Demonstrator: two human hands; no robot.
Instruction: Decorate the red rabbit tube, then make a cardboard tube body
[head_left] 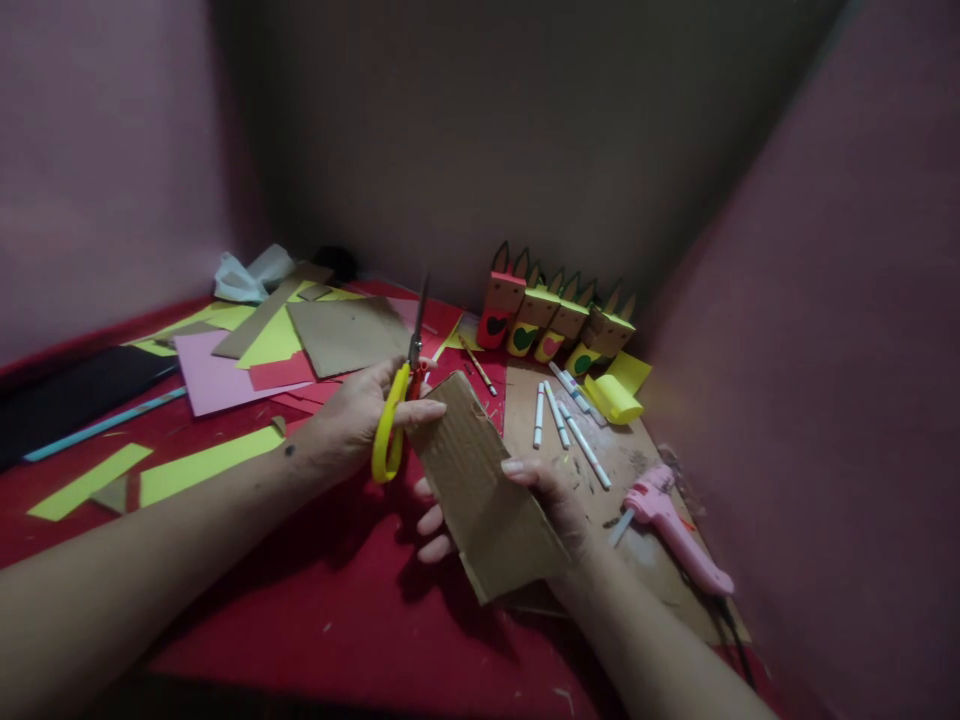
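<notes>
While right grip (559,500) clamps cardboard (480,490), left grip (356,415) holds scissors (387,432) beside it; eared boxes (564,322) behind, insides hidden.

This looks like a craft corner, with scissors (415,350), card (487,490), paper (217,375), pens (585,446) and a glue gun (677,528) at a red table (337,610).

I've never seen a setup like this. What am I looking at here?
No machine here: this is a person working bare-handed, seen from a camera worn on their head, looking forward and down. The left hand holds yellow-handled scissors, its thumb on a cardboard piece that the right hand grips. On the red surface, coloured paper lies to the left. Small decorated figures stand at the back; white markers and a pink glue gun lie on the right.
</notes>
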